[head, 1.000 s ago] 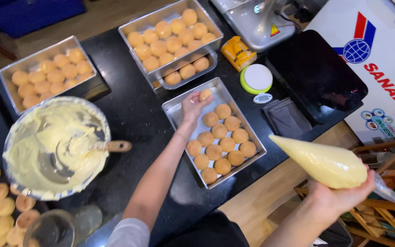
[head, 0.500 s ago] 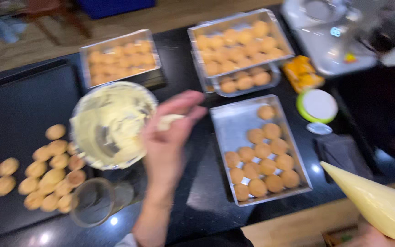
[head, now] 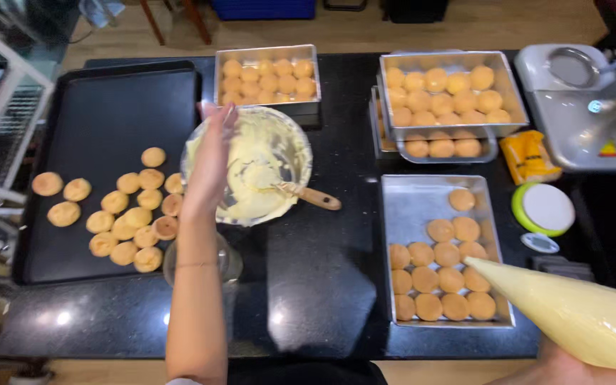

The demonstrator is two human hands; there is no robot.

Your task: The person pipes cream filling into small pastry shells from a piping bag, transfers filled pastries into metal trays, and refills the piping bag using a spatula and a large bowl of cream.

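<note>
I see two steel trays of golden puffs point(head: 267, 78) at the far edge of the black desk point(head: 322, 285); a green-rimmed white lid point(head: 545, 209) and an orange packet point(head: 529, 157) sit right, beside a grey machine point(head: 579, 107).

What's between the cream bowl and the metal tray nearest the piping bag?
Head view: mostly bare black countertop. Only the wooden spatula handle sticks out of the cream bowl toward the metal tray.

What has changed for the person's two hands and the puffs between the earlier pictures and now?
The left hand took a puff from the near metal tray and swung left across the cream bowl toward the dark baking tray. Whether it holds the puff now is hidden. The right hand kept its grip on the piping bag.
</note>
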